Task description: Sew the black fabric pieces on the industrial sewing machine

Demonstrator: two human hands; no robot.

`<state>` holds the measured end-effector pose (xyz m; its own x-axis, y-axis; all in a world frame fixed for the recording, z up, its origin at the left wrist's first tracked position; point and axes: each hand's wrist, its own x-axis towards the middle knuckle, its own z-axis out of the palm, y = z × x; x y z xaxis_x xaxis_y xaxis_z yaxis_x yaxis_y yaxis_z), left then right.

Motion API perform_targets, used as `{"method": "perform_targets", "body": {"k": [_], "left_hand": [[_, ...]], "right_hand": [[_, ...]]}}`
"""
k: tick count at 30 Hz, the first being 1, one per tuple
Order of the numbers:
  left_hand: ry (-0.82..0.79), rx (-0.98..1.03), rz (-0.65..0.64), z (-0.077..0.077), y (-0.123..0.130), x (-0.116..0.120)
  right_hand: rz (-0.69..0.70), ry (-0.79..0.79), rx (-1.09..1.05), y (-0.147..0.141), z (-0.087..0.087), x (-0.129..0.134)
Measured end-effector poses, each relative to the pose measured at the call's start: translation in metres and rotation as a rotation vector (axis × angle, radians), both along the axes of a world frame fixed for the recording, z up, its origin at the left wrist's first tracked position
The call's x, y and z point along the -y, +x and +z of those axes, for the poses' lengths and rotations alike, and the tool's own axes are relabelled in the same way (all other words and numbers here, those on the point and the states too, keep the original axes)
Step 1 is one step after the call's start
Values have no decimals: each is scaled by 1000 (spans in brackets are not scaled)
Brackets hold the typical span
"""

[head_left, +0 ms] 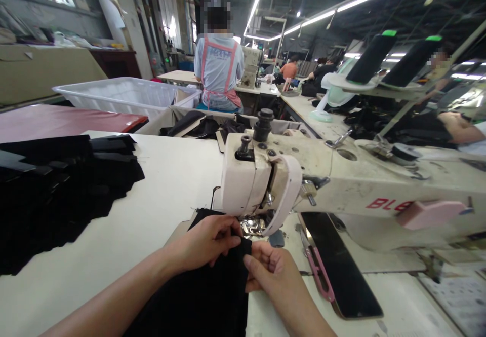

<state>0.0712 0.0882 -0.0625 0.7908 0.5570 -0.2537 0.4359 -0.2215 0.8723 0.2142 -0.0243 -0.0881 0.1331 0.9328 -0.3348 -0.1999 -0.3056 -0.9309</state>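
Note:
A piece of black fabric (212,296) lies in front of the sewing machine (246,180), its upper end close to the metal presser foot (252,225). My left hand (208,238) rests on the fabric with fingers bent, thumb and fingertips pinching it just left of the foot. At the right edge of the cloth, my right hand (268,266) grips it between thumb and curled fingers, a little below the foot. The needle itself cannot be made out.
Beside the machine base lie a phone (341,266) and pink thread snips (321,273). Stacked black fabric pieces (64,190) cover the table's left side. Behind stand a white plastic bin (114,91) and a seated person (219,68). Thread cones (372,58) stand upper right.

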Motion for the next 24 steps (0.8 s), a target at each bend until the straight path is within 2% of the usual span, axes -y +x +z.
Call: {"method": "perform_targets", "body": {"k": [4,7,13,18,24], "left_hand": [[52,-2,70,-3,1,6],[123,-29,180,-4,4,12],[169,-180,293,6,13,15],[161,-265,323,14,18,10],[155,-262,323,12,20,7]], "right_hand": [[-42,-10,193,-10,-2,12],[1,-8,326,-17,-7,22],[84,-26,187,-5,-6,14],[111,-13,197,3,-6,3],[123,-34,180,4,-11,-2]]}}
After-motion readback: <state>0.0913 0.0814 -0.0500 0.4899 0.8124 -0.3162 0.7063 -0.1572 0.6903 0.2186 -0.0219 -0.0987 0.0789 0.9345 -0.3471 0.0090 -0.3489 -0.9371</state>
